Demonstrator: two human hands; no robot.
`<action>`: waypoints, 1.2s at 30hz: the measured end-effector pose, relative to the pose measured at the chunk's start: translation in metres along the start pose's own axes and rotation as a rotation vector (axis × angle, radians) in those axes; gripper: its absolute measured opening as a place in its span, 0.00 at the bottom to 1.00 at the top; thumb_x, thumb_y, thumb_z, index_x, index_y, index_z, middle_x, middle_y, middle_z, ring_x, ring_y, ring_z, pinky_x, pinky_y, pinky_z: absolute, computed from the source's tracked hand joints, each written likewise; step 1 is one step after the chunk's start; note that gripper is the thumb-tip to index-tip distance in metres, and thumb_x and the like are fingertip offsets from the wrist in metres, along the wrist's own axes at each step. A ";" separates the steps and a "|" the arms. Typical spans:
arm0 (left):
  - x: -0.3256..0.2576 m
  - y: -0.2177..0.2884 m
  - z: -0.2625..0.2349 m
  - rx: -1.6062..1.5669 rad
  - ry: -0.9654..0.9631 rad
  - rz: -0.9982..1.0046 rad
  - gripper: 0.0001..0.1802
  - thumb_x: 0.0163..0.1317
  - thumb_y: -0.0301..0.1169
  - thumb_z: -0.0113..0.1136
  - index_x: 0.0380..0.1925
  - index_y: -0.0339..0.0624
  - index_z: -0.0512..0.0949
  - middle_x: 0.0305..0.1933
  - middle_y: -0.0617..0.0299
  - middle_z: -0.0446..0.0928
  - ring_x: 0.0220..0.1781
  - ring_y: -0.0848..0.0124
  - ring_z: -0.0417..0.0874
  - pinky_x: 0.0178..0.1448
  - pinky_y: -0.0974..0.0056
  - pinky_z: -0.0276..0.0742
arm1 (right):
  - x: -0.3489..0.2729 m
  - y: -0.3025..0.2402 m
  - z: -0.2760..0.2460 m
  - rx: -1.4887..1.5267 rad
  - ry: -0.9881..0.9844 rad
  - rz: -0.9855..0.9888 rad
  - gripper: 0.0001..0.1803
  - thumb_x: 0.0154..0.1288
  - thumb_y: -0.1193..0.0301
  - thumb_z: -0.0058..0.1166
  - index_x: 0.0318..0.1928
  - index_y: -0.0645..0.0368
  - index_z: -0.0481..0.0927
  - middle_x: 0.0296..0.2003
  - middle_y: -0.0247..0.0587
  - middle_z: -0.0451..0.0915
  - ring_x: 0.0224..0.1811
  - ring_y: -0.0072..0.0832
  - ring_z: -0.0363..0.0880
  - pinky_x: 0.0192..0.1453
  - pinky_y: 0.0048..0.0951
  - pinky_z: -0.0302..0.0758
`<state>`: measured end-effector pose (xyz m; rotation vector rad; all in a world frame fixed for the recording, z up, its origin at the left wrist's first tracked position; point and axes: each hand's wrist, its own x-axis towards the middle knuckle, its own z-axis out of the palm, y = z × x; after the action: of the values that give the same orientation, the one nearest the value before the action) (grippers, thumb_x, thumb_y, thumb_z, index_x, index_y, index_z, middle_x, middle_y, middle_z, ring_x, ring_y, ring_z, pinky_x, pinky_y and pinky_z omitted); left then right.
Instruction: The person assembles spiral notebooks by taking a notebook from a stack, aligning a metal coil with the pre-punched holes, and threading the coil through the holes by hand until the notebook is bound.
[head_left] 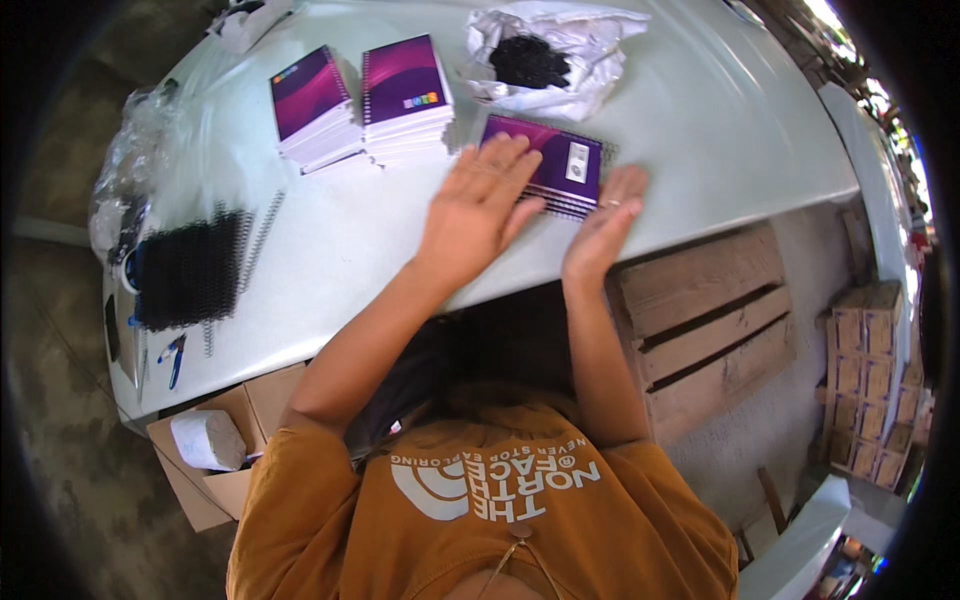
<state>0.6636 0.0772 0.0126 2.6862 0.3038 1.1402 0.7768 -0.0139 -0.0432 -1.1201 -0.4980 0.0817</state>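
A small pile of purple spiral-bound notebooks (553, 165) lies near the table's front edge. My left hand (470, 205) rests against its left side, fingers stretched out and partly over the top cover. Along the right side, my right hand (605, 225) stands with straight fingers and its palm turned toward the pile. Neither hand is closed around anything. Two taller stacks of notebooks are farther off to the left: one stack (310, 105) leans askew, and the other stack (405, 90) stands beside it. Both have purple covers and white page edges.
A crumpled white bag (610, 45) holds black bits (530, 62) behind the pile. Black binding coils (190, 265) lie at the left, near blue-handled pliers (175, 362). Below the table are a cardboard box (190, 495) and a wooden pallet (700, 285); stacked cartons (862, 380) stand right.
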 end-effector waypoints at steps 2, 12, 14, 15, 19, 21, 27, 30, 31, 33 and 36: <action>0.013 -0.030 -0.038 0.116 0.165 0.033 0.22 0.51 0.28 0.65 0.49 0.42 0.76 0.55 0.54 0.75 0.59 0.56 0.73 0.61 0.54 0.68 | -0.003 -0.005 -0.004 -0.089 0.020 -0.113 0.42 0.72 0.46 0.22 0.69 0.70 0.34 0.70 0.60 0.36 0.74 0.45 0.36 0.74 0.43 0.38; 0.036 -0.111 -0.150 0.370 -0.340 -0.351 0.23 0.51 0.35 0.66 0.49 0.47 0.79 0.49 0.54 0.79 0.45 0.59 0.82 0.51 0.64 0.75 | -0.054 -0.023 0.040 -0.101 -0.434 -0.502 0.28 0.63 0.71 0.43 0.61 0.71 0.56 0.60 0.64 0.62 0.65 0.46 0.61 0.68 0.42 0.55; 0.051 -0.114 -0.160 0.229 -0.455 -0.491 0.25 0.50 0.33 0.67 0.51 0.45 0.78 0.48 0.53 0.80 0.45 0.61 0.83 0.51 0.64 0.75 | -0.063 -0.017 0.048 -0.092 -0.576 -0.390 0.24 0.60 0.76 0.49 0.57 0.70 0.65 0.52 0.55 0.75 0.58 0.43 0.71 0.64 0.38 0.61; 0.054 -0.118 -0.162 0.208 -0.453 -0.477 0.25 0.49 0.32 0.68 0.51 0.44 0.78 0.48 0.53 0.80 0.46 0.61 0.83 0.52 0.64 0.75 | -0.063 -0.017 0.049 -0.110 -0.606 -0.344 0.23 0.60 0.76 0.49 0.57 0.69 0.66 0.50 0.53 0.77 0.55 0.42 0.72 0.62 0.37 0.63; 0.060 -0.121 -0.163 0.092 -0.473 -0.504 0.26 0.49 0.30 0.68 0.51 0.39 0.78 0.49 0.52 0.80 0.51 0.61 0.81 0.55 0.63 0.75 | -0.061 -0.017 0.051 -0.153 -0.646 -0.225 0.22 0.60 0.77 0.51 0.56 0.64 0.68 0.43 0.47 0.81 0.49 0.36 0.76 0.57 0.35 0.67; 0.060 -0.131 -0.166 -0.004 -0.477 -0.515 0.26 0.49 0.30 0.68 0.52 0.39 0.77 0.50 0.51 0.79 0.52 0.61 0.80 0.56 0.63 0.75 | -0.061 -0.018 0.052 -0.150 -0.651 -0.194 0.22 0.61 0.77 0.51 0.57 0.64 0.68 0.43 0.47 0.81 0.49 0.36 0.77 0.57 0.34 0.66; 0.062 -0.135 -0.167 -0.053 -0.512 -0.498 0.27 0.49 0.24 0.66 0.52 0.33 0.74 0.51 0.48 0.78 0.54 0.61 0.79 0.58 0.64 0.74 | -0.062 -0.018 0.052 -0.179 -0.658 -0.187 0.22 0.61 0.76 0.51 0.57 0.64 0.68 0.43 0.45 0.82 0.49 0.35 0.76 0.58 0.34 0.66; 0.062 -0.127 -0.165 0.007 -0.515 -0.487 0.25 0.52 0.25 0.64 0.52 0.33 0.74 0.51 0.48 0.78 0.53 0.61 0.80 0.57 0.64 0.75 | -0.062 -0.019 0.051 -0.174 -0.653 -0.184 0.22 0.62 0.75 0.51 0.57 0.64 0.68 0.43 0.45 0.82 0.49 0.36 0.77 0.58 0.34 0.66; 0.063 -0.128 -0.166 0.005 -0.530 -0.477 0.24 0.53 0.26 0.63 0.52 0.33 0.74 0.51 0.49 0.78 0.54 0.61 0.79 0.57 0.64 0.75 | -0.062 -0.019 0.051 -0.168 -0.650 -0.178 0.22 0.62 0.75 0.51 0.57 0.64 0.68 0.43 0.45 0.82 0.49 0.35 0.77 0.58 0.34 0.66; 0.064 -0.133 -0.169 0.005 -0.561 -0.458 0.22 0.56 0.27 0.61 0.53 0.34 0.74 0.51 0.50 0.78 0.56 0.60 0.78 0.58 0.63 0.75 | -0.062 -0.018 0.051 -0.151 -0.646 -0.163 0.22 0.63 0.75 0.51 0.57 0.64 0.68 0.42 0.45 0.82 0.50 0.35 0.77 0.58 0.34 0.66; 0.061 -0.139 -0.172 -0.032 -0.517 -0.436 0.20 0.58 0.27 0.59 0.52 0.36 0.75 0.50 0.50 0.78 0.53 0.61 0.80 0.56 0.63 0.76 | -0.063 -0.018 0.051 -0.129 -0.635 -0.133 0.22 0.63 0.74 0.51 0.57 0.64 0.68 0.42 0.46 0.82 0.49 0.35 0.78 0.58 0.34 0.66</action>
<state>0.5652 0.2459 0.1338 2.5804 0.7171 0.3123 0.6962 0.0015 -0.0313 -1.1755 -1.1559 0.2973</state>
